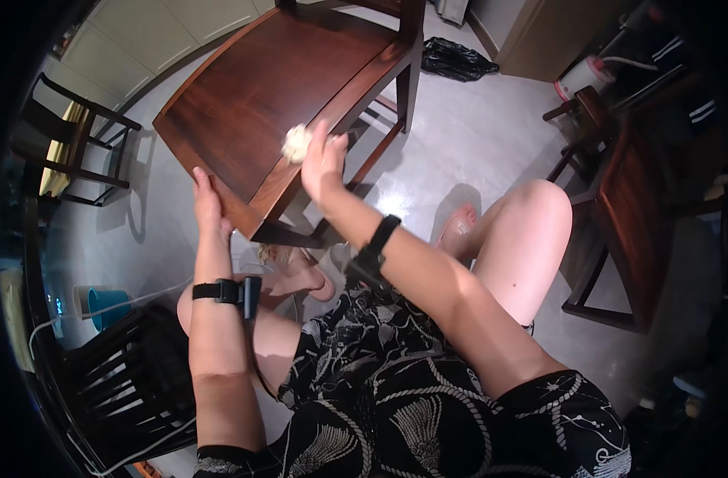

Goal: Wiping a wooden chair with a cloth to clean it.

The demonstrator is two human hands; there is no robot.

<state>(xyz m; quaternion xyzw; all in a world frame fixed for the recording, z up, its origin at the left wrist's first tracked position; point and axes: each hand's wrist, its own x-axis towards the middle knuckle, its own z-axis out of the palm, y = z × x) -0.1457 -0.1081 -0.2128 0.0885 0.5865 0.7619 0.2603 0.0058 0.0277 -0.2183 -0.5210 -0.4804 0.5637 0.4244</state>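
Head view: we are sitting low beside a dark wooden chair (284,88), and our left hand (209,209) is gripping the near corner of its seat, fingers curled over the edge while the thumb side is lying against the underside. Our right hand (322,163) is pressing a small pale cloth wad (297,143) onto the seat's front rail; the fingers are closed loosely around the wad, which is sticking out just past the fingertips, toward the seat's middle. We are judging the risks from this hold: the chair is looking tilted toward us, so if the left fingers are slipping off the polished edge, the seat could be dropping onto our bare knees (531,215) below the wrists. The wad is small, so it could be sliding out from under the fingers. As for containers, a blue bucket (109,307) is standing well off to the left of our left forearm; we cannot tell what is inside. A black bag (458,60) is lying on the floor far beyond the right fingertips, contents hidden.
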